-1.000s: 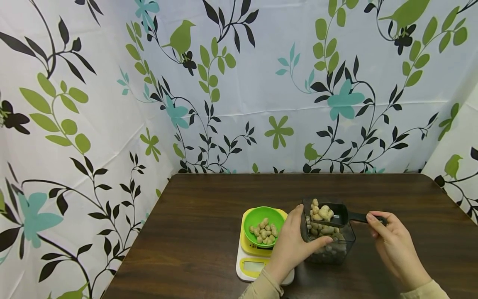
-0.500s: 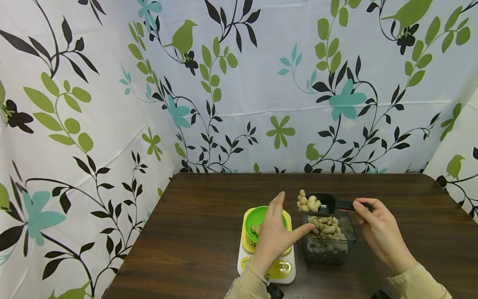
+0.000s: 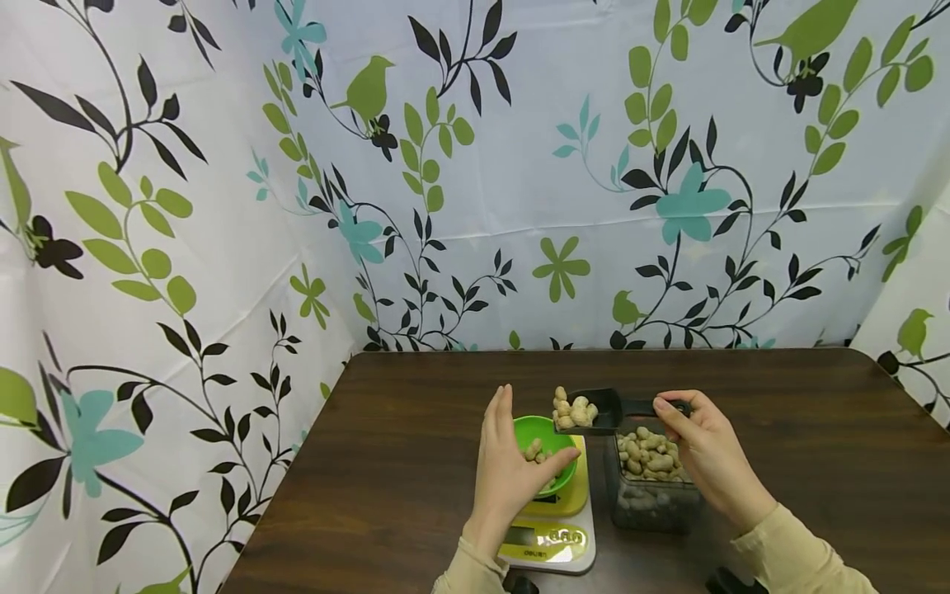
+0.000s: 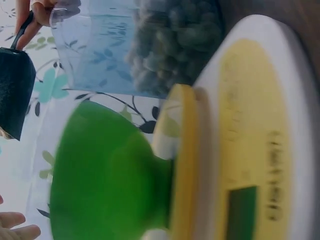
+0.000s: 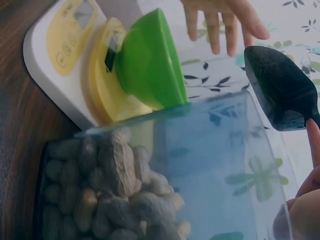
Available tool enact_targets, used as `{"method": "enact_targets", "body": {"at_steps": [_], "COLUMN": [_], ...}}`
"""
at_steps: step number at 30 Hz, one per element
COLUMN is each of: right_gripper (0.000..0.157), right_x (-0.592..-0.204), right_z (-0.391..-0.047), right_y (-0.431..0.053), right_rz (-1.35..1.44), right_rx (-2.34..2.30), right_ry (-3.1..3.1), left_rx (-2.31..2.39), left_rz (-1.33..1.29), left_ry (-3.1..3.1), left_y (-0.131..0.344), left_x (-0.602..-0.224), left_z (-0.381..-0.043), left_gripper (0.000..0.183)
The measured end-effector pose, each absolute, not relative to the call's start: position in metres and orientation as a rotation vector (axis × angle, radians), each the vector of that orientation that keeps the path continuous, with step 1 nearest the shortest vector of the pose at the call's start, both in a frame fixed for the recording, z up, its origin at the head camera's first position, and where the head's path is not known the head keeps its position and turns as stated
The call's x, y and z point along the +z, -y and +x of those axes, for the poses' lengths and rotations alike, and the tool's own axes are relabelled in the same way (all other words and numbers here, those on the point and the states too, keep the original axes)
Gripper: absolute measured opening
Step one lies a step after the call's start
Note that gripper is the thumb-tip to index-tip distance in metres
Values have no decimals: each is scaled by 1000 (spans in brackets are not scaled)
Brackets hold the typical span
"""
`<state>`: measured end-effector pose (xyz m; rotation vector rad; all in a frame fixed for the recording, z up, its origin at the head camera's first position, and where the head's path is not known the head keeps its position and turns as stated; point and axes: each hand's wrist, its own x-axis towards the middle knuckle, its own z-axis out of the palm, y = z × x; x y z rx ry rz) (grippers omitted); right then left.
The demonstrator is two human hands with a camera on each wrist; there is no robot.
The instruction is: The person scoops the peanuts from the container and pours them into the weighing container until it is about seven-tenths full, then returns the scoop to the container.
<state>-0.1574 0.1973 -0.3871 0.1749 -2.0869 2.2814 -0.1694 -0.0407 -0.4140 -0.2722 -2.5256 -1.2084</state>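
My right hand (image 3: 708, 454) grips the handle of a black scoop (image 3: 609, 410) loaded with several peanuts (image 3: 575, 410). The scoop is raised, its front edge overlapping the right rim of a green bowl (image 3: 529, 427) in the head view. Peanuts (image 3: 534, 450) lie in that bowl, which stands on a yellow and white kitchen scale (image 3: 545, 540). My left hand (image 3: 508, 470) is held over the bowl's left side, fingers straight and thumb spread, with nothing in it. In the right wrist view, the left hand's fingers (image 5: 212, 30) hang above the bowl, close to the scoop.
A clear plastic container (image 3: 653, 507) of peanuts stands right of the scale, under my right hand. The dark wooden table (image 3: 386, 462) reaches back to a patterned curtain (image 3: 475, 206). Black wrist straps show at the bottom edge.
The loaded scoop has moved left with my right hand, from over the container to the bowl's right rim. My left hand has left the container and shifted left over the bowl.
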Motion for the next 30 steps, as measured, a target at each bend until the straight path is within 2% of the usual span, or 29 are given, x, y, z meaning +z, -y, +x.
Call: {"method": "enact_targets", "body": {"at_steps": [8, 16, 30], "right_gripper": [28, 48, 41], "right_x": [-386, -380, -381], "right_z": [-164, -168, -162], "right_y": [-188, -183, -172], "right_rz": [104, 37, 120], "right_rx": [2179, 1938, 1663], "right_ry": [2274, 2568, 2680], "left_rx": [-1274, -1231, -1173], "left_rz": [-140, -149, -205], "left_ry": [2538, 2577, 2601], "left_y": [46, 47, 48], "left_x": [-435, -456, -465], "left_z": [-163, -165, -165], "left_gripper": [114, 119, 119]}}
